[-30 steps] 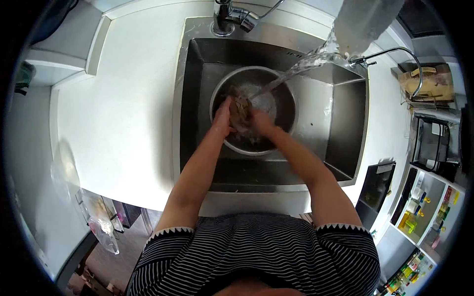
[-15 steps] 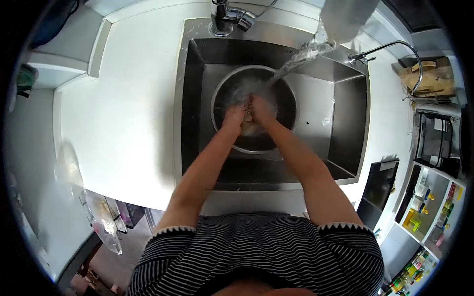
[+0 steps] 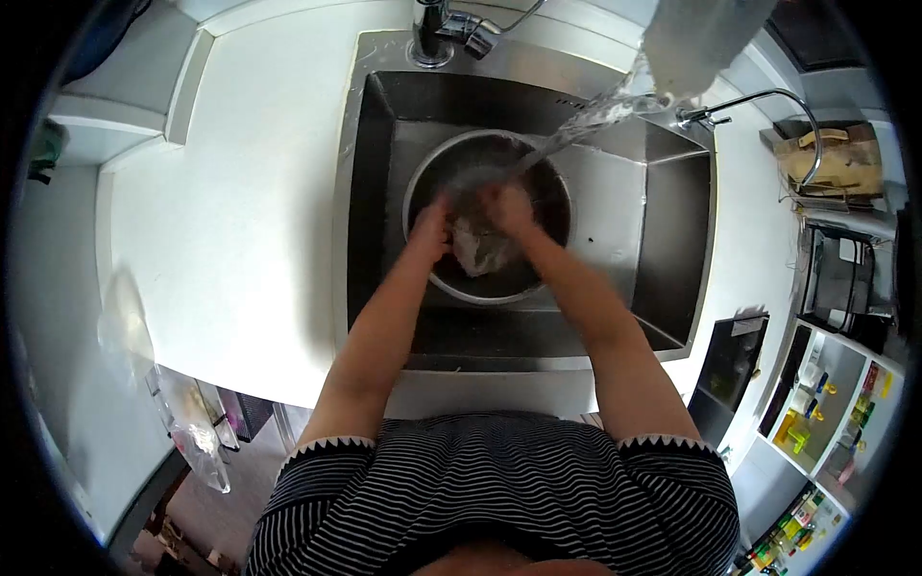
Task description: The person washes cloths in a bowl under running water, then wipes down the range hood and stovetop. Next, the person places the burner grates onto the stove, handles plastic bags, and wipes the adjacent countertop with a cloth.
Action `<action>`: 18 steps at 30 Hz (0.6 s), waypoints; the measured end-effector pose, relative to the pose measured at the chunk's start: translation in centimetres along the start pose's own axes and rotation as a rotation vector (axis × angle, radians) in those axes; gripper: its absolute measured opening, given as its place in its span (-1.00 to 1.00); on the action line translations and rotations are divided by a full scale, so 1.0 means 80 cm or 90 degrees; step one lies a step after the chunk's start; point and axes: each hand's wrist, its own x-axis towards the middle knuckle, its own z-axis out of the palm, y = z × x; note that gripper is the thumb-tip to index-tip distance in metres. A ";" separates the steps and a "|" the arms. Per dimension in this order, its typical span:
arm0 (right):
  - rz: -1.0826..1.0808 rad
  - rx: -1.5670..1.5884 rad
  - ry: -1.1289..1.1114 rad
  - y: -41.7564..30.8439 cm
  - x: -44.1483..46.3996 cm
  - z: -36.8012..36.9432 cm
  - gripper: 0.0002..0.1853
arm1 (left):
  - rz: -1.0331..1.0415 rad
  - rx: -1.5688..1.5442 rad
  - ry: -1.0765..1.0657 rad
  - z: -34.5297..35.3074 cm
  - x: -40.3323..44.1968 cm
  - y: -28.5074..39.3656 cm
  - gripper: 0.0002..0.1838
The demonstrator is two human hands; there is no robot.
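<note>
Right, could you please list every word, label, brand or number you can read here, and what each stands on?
No text is readable.
Pale label on the dark panel right of the sink: too small to read.
Colourful containers at lower right: any print is too small and blurred.
Metal bowl: no lettering visible.

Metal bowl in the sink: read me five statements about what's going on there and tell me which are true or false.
1. The metal bowl sits inside the sink. True.
2. Both hands rest on the white counter. False: the left hand and right hand are within the bowl's rim.
3. A stream of water runs down toward the bowl. True.
4. The sleeves are plain white. False: the striped sleeves are dark, with pale zigzag trim.
5. The bowl is square. False: it is round.
</note>
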 end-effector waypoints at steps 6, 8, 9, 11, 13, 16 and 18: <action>-0.260 -0.035 0.200 -0.075 -0.057 0.048 -0.75 | 0.086 -0.262 -0.116 -0.027 0.076 -0.056 -0.39; -0.070 0.044 0.033 -0.027 -0.011 0.033 -0.74 | 0.058 -0.165 -0.016 -0.003 0.062 -0.054 -0.42; -0.006 0.020 -0.030 -0.016 0.005 0.020 -0.74 | 0.057 -0.018 0.078 0.038 -0.007 -0.019 -0.43; -0.004 -0.115 -0.034 0.003 0.020 -0.015 -0.67 | 0.099 0.030 0.141 0.043 -0.007 -0.022 -0.44; -0.009 -0.079 0.009 0.036 0.032 -0.027 -0.55 | 0.096 0.018 0.115 0.019 -0.004 -0.009 -0.41; -0.065 -0.274 0.173 0.037 0.001 0.032 -0.55 | 0.105 0.227 0.066 0.009 0.016 -0.014 -0.44; -0.088 -0.256 0.014 0.061 0.000 0.059 -0.64 | 0.109 0.445 0.035 0.001 0.032 -0.026 -0.48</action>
